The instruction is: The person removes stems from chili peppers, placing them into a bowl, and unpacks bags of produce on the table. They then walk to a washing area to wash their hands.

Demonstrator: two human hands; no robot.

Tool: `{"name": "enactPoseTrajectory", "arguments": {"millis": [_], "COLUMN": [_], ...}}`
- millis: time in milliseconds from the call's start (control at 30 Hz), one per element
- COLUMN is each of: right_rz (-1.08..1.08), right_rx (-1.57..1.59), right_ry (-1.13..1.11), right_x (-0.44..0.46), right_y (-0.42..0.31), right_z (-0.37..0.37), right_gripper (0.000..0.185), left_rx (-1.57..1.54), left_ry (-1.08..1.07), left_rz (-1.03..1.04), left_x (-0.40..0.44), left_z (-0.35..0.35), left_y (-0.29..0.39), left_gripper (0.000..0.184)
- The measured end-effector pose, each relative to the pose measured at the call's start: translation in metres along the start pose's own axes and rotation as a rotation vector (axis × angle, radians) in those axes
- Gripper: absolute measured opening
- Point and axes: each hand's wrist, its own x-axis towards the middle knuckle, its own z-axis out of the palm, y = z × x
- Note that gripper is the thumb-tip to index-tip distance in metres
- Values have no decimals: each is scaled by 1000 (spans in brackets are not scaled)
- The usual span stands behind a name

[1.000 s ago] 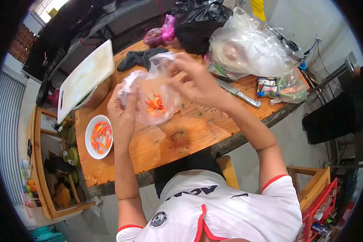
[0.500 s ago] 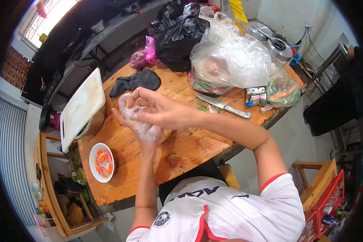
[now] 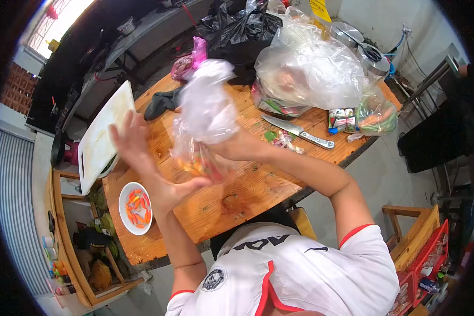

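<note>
A clear plastic bag (image 3: 208,108), blurred by motion, is held up over the wooden table by my right hand (image 3: 230,146), whose fingers are partly hidden behind the plastic. Red and yellow chillies (image 3: 197,167) show through its lower part. To the left of the bag, my left hand (image 3: 155,171) is open with fingers spread and thumb out toward the bag; it holds nothing. Below that hand stands a white bowl (image 3: 122,203) containing several orange-red chillies (image 3: 137,208).
A white cutting board (image 3: 105,137) leans over a pot at the left. The dark cloth (image 3: 160,104) lies behind the bag. A knife (image 3: 300,131) rests beside scraps (image 3: 283,139). Large plastic bags (image 3: 310,73) and a vegetable bag (image 3: 376,116) crowd the table's far right.
My hands have come apart. The bag, earlier bunched up between them, now hangs opened out in my right hand, while my left hand has moved left and spread its fingers.
</note>
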Motion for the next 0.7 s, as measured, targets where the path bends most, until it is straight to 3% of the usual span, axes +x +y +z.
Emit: {"name": "enactPoseTrajectory", "arguments": {"millis": [33, 100, 133, 167, 233, 267, 300, 367, 400, 467, 600, 633, 700], "right_rz": [31, -203, -326, -381, -450, -355, -267, 116, 286, 231, -65, -199, -480], "right_rx": [1, -312, -471, -455, -464, -382, -290, -31, 52, 31, -47, -428, -793], "right_ry": [22, -218, -328, -294, -254, -178, -96, 119, 191, 225, 470, 488, 101], "right_x": [-2, -7, -10, -15, -15, -16, -16, -7, 0, 4, 5, -2, -13], "right_y": [-10, -29, -32, -24, -21, -23, -29, -54, -59, -56, -48, -63, -97], "right_z": [4, 13, 18, 29, 29, 27, 26, 15, 3, -19, -57, -51, -37], "right_gripper": [55, 57, 59, 63, 54, 50, 46, 40, 38, 39, 47, 48, 58], "left_rx": [-211, -533, -623, -660, -640, -616, -579, -558, -653, -838, -911, -995, -995], "left_ry": [-214, -536, -640, -710, -794, -820, -835, -844, -832, -789, -657, -621, -520], "left_rz": [-272, -737, -882, -987, -1140, -1200, -1240, -1239, -1073, -743, -835, -868, -996], "left_x": [-5, -17, -26, -31, -33, -31, -30, -33, -43, -63, -72, -81, -89], "left_z": [-5, -8, -5, -4, -3, -3, -3, 1, 3, 3, -25, -27, -33], "left_y": [-4, -17, -22, -24, -16, -12, -8, -8, -20, -39, -33, -46, -58], "left_gripper": [93, 89, 87, 85, 81, 79, 77, 73, 66, 54, 56, 59, 59]}}
